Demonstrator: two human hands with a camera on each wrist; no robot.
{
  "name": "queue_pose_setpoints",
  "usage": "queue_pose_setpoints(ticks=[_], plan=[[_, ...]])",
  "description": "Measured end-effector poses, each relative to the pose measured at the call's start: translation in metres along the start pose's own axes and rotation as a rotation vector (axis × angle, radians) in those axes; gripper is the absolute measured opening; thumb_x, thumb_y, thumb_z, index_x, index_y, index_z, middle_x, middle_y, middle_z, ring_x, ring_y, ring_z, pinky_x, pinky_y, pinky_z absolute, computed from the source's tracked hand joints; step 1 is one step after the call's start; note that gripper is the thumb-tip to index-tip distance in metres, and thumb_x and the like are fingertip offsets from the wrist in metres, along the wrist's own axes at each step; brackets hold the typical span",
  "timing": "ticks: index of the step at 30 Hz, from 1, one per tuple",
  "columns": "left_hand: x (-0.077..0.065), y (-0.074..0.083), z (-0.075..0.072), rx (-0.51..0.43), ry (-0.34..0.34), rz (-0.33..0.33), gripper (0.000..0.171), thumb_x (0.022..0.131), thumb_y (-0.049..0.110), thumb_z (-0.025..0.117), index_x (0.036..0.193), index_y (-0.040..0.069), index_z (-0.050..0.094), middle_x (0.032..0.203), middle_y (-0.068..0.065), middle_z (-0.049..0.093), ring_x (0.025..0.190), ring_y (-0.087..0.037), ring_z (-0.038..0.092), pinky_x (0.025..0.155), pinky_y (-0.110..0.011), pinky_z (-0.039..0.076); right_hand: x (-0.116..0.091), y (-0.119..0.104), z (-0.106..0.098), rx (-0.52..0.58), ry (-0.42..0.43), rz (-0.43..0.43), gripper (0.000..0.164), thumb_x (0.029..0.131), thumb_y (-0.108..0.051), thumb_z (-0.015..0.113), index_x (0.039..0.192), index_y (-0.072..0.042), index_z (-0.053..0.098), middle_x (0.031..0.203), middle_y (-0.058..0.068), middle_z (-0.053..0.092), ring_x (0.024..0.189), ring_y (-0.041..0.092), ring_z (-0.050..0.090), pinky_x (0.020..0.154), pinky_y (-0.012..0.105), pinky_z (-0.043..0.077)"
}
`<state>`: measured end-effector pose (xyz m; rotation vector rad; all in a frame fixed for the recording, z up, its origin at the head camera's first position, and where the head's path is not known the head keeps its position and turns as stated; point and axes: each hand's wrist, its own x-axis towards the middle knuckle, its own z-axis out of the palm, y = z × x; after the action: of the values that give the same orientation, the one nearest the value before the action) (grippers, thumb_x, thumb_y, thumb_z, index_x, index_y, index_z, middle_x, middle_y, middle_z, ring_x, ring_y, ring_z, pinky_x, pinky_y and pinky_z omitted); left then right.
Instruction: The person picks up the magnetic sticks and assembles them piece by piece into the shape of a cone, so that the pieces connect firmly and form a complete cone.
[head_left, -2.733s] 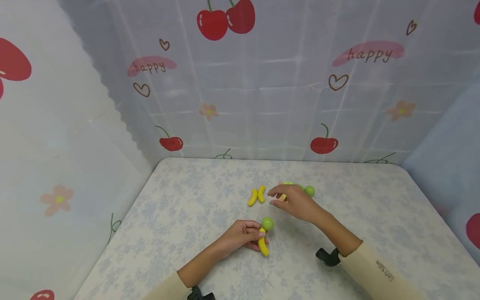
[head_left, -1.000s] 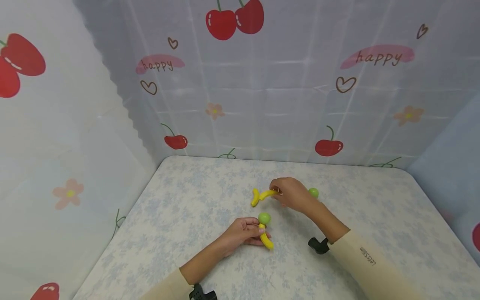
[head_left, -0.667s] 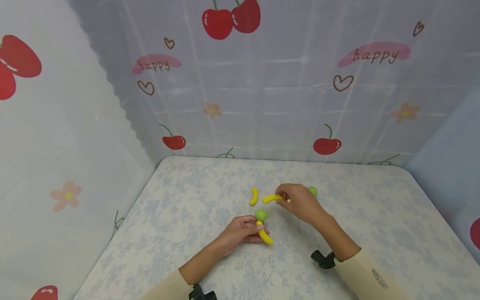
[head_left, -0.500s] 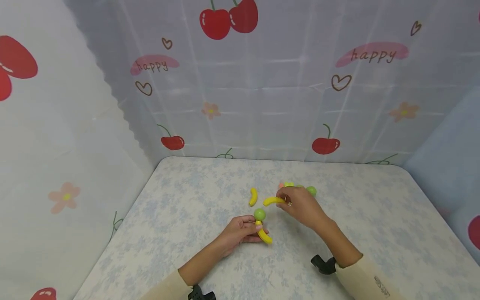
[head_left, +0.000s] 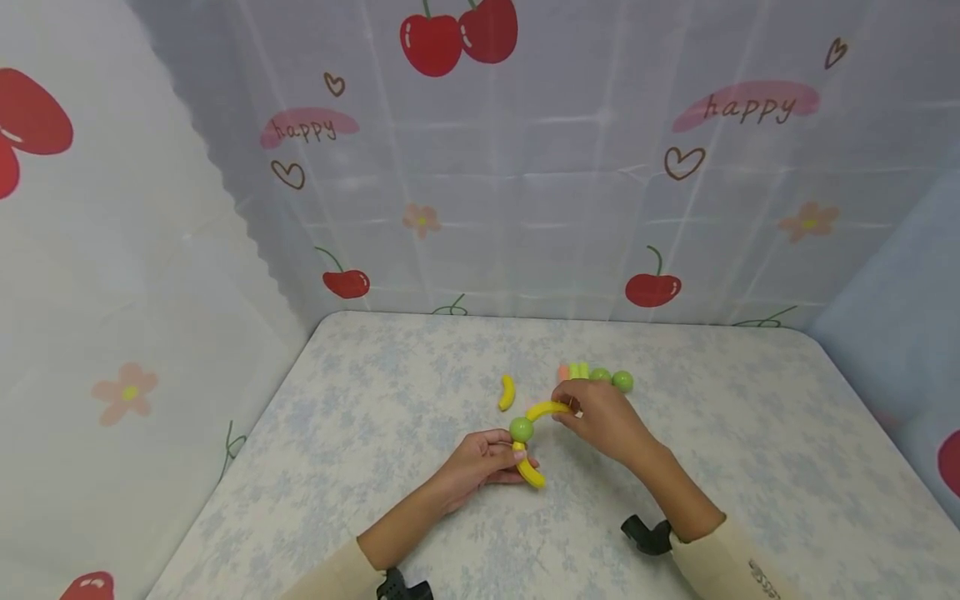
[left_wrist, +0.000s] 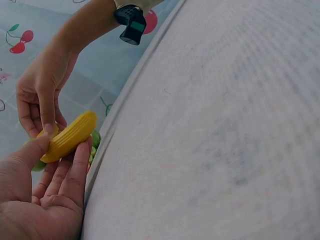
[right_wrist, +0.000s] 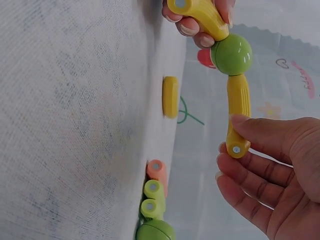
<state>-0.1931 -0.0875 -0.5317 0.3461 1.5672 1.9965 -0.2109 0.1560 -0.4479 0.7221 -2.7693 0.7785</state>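
My left hand pinches a curved yellow magnetic stick between thumb and fingers, above the table. A green ball sits on that stick's upper end. In my right hand is a second curved yellow stick, pinched near its far end, where a round metal tip shows in the right wrist view. Its other end touches the green ball, so the ball links both sticks. The left wrist view shows the left hand's stick up close, largely hiding the ball.
One more curved yellow stick lies on the patterned table behind the left hand. Beyond the right hand is a row: a salmon stick, light green sticks and two green balls. A printed curtain hangs behind.
My right hand has taken one of the two yellow sticks at the back and brought it nearer, onto the green ball. The left hand has stayed nearly in place, still holding its stick.
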Motion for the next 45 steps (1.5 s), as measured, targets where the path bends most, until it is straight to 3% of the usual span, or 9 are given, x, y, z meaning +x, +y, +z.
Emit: queue_pose_setpoints(ticks=[6,15,26,31,36,40,45], plan=[[-0.001,0.000,0.000,-0.017,-0.026,-0.010,0.043,0.100,0.014,0.067,0.132,-0.012,0.055,0.113,-0.020,0.073,0.108,-0.029,0.071,0.092,-0.040,0.057,0.000,0.001,0.001,-0.002,0.000,-0.018,0.021,0.080,-0.012,0.088,0.097,-0.014,0.075,0.087,-0.007,0.071,0.076,0.011,0.064,0.069,0.030,0.056],[-0.003,0.004,0.000,-0.002,-0.072,-0.045,0.051,0.104,0.032,0.060,0.138,-0.005,0.054,0.110,-0.015,0.074,0.105,-0.028,0.072,0.089,-0.040,0.058,-0.001,-0.001,0.009,0.041,-0.022,-0.086,0.020,0.082,-0.014,0.086,0.100,-0.015,0.076,0.093,-0.008,0.073,0.078,0.007,0.063,0.068,0.024,0.054],[-0.003,0.005,0.000,-0.016,-0.081,-0.055,0.051,0.108,0.033,0.052,0.133,-0.010,0.054,0.099,-0.011,0.075,0.095,-0.023,0.074,0.084,-0.036,0.060,-0.003,-0.009,0.021,0.071,-0.078,-0.130,0.022,0.083,-0.009,0.085,0.103,-0.013,0.076,0.098,-0.006,0.073,0.078,0.007,0.063,0.067,0.021,0.054],[-0.002,0.006,0.001,-0.028,-0.088,-0.044,0.051,0.109,0.032,0.049,0.133,-0.013,0.052,0.098,-0.009,0.074,0.094,-0.022,0.074,0.085,-0.037,0.060,-0.001,-0.002,0.011,0.159,-0.083,-0.093,0.021,0.087,-0.012,0.082,0.107,-0.013,0.076,0.101,-0.003,0.074,0.080,0.007,0.064,0.069,0.023,0.055],[-0.001,0.005,0.000,-0.031,-0.075,-0.028,0.051,0.109,0.032,0.049,0.133,-0.013,0.052,0.098,-0.010,0.074,0.095,-0.022,0.074,0.086,-0.038,0.060,0.001,0.018,-0.005,0.289,-0.031,-0.011,0.016,0.091,-0.014,0.078,0.107,-0.013,0.077,0.100,-0.002,0.074,0.084,0.012,0.065,0.070,0.028,0.057],[-0.001,0.005,0.000,-0.042,-0.066,-0.039,0.051,0.109,0.032,0.050,0.134,-0.012,0.053,0.098,-0.010,0.074,0.096,-0.022,0.074,0.086,-0.037,0.059,0.001,0.039,-0.015,0.278,0.064,0.068,0.018,0.093,-0.011,0.076,0.111,-0.007,0.076,0.103,0.002,0.074,0.087,0.018,0.066,0.072,0.033,0.059],[-0.002,0.006,0.001,-0.051,-0.059,-0.053,0.050,0.109,0.031,0.049,0.136,-0.011,0.052,0.098,-0.009,0.074,0.096,-0.021,0.074,0.086,-0.036,0.060,-0.001,0.066,-0.024,0.238,0.170,0.149,0.025,0.094,-0.008,0.074,0.118,-0.003,0.073,0.116,0.013,0.072,0.101,0.031,0.065,0.080,0.047,0.059]])
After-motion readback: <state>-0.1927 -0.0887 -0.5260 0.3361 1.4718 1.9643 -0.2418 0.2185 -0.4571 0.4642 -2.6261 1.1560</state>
